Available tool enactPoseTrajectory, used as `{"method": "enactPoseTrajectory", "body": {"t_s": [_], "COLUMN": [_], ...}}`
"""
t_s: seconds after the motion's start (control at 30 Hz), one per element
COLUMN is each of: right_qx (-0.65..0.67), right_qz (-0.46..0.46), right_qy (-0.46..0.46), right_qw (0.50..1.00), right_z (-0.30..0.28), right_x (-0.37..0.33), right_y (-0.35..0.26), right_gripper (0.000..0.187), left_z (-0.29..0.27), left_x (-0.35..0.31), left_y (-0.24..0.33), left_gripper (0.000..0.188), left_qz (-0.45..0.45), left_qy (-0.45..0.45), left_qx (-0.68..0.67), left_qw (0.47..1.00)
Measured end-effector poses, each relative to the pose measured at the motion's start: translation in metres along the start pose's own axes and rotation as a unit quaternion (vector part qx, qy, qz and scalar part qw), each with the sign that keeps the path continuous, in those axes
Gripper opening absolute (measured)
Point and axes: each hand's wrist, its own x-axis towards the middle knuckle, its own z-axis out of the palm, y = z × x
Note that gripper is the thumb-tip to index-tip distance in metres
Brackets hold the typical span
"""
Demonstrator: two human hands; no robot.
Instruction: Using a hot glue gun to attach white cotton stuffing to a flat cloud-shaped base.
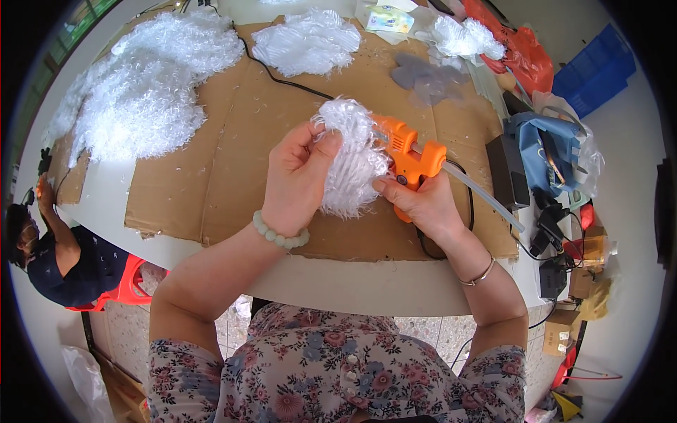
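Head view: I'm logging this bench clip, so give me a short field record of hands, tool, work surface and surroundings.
left hand: grips white fluffy piece
right hand: holds orange glue gun, nozzle at the piece
glue stick: sticks out of the gun's back
surface: cardboard sheet on white table
fluff pile: far left on the table
cable: black, crosses the cardboard
other person: lower left, apart

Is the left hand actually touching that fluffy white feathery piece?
Touching. The head view shows the left hand pinching the fluffy white feathery piece, thumb and fingertips pressed into its edge.
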Motion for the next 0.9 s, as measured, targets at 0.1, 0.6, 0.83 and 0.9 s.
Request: {"method": "enactPoseTrajectory", "body": {"t_s": [0.1,0.6,0.83,0.9], "right_qx": [-0.057,0.025,-0.034,-0.087], "right_qz": [0.020,0.001,-0.036,-0.069], "right_qy": [-0.016,-0.022,-0.056,-0.048], "right_qw": [0.998,0.999,0.997,0.993], "right_z": [-0.001,0.001,0.008,0.009], "right_x": [0.000,0.000,-0.001,-0.001], "right_y": [-0.003,-0.008,-0.006,-0.006], "right_gripper": [0.042,0.048,0.052,0.052], "left_z": [-0.006,0.000,0.006,0.005], "left_x": [0.002,-0.005,-0.005,-0.008], "left_y": [0.001,-0.006,-0.005,-0.009], "left_gripper": [0.017,0.024,0.025,0.026], "left_qz": [0.020,0.027,0.002,-0.014], "left_qy": [0.001,-0.046,-0.026,-0.069], "left_qx": [-0.014,0.008,-0.072,-0.058], "left_qw": [1.000,0.999,0.997,0.996]}}
